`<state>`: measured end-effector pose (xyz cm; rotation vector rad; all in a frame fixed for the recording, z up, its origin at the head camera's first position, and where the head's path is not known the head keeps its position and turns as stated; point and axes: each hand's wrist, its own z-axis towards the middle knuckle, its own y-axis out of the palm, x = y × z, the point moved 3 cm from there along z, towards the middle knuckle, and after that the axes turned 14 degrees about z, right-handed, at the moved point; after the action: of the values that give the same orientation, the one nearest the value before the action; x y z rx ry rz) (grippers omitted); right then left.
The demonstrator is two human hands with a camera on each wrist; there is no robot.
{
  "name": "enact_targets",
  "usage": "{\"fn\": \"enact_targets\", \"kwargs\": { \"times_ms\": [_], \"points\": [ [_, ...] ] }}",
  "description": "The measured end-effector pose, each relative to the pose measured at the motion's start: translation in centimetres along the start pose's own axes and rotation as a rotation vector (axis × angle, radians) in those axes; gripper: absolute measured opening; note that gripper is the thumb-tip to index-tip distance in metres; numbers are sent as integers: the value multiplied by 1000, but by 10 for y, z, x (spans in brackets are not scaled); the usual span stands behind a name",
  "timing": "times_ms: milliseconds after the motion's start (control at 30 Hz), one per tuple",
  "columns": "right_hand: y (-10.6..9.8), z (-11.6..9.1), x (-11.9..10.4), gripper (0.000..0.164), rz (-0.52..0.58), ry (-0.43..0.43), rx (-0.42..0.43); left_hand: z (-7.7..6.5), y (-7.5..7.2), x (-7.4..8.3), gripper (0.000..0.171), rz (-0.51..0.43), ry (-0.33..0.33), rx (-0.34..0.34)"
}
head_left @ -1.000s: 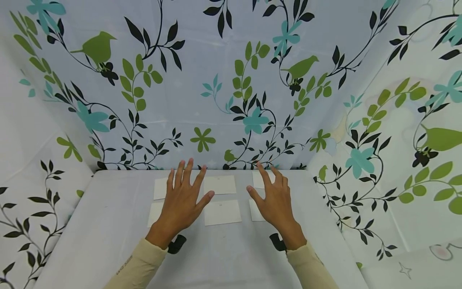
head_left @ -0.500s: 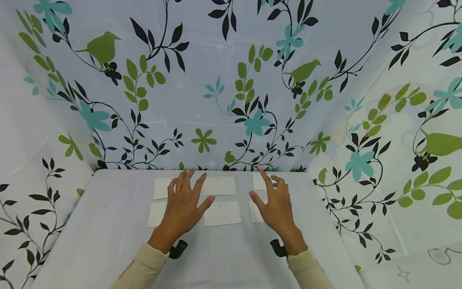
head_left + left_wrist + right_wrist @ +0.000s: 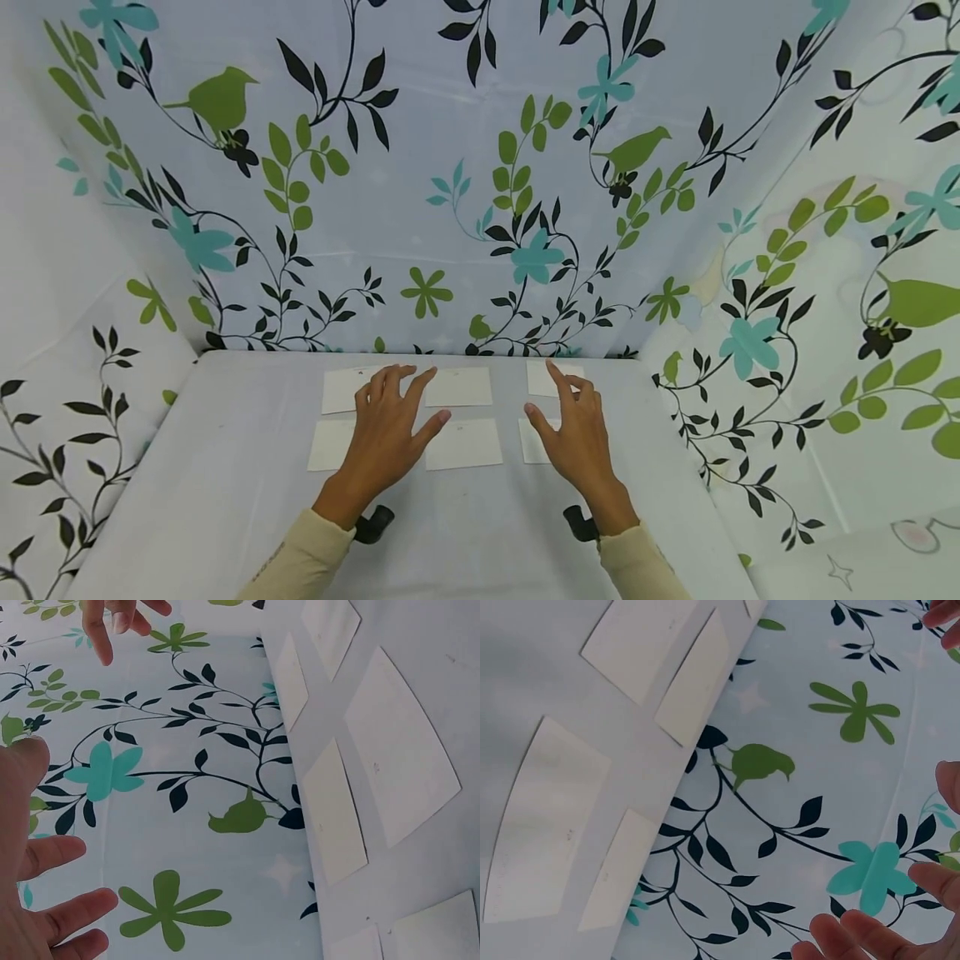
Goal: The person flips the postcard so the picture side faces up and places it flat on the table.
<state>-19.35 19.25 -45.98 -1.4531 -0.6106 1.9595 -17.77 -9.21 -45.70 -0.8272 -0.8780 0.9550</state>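
Several blank-looking white paper cards lie flat in two rows; the middle ones are a back card (image 3: 458, 387) and a front card (image 3: 463, 443). My left hand (image 3: 386, 437) is held above the left-hand cards, partly covering a back card (image 3: 341, 392) and a front card (image 3: 328, 446). Over the right-hand cards hovers my right hand (image 3: 581, 433), hiding parts of a back card (image 3: 542, 379) and a front card (image 3: 534, 446). Both hands hold nothing, fingers spread and slightly bent. In the wrist views, the left fingers (image 3: 79, 907) and right fingers (image 3: 870, 934) appear raised clear of the cards.
The cards lie on a white-covered table (image 3: 240, 467). A curtain (image 3: 405, 200) printed with leaves, birds and flowers rises behind its far edge, and similar patterned cloth (image 3: 840, 333) hangs at the right. Dark wrist mounts (image 3: 373, 524) show beneath both wrists.
Fingers of both hands have bent a little more, and their tips sit lower in the head view. The hands stay over the same cards, which have not moved.
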Motion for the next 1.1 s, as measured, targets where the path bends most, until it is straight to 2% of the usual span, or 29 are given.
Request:
{"fn": "enact_targets", "kwargs": {
  "times_ms": [333, 733, 1100],
  "points": [
    [-1, -9, 21, 77, 44, 62, -18, -8, 17, 7, 66, -64, -1, 21],
    [-8, -12, 48, 74, 82, 96, 9, -7, 39, 25, 63, -272, -51, -2],
    [-13, -18, 73, 71, 107, 165, 18, -14, 64, 29, 55, -352, -87, 0]
  ]
}}
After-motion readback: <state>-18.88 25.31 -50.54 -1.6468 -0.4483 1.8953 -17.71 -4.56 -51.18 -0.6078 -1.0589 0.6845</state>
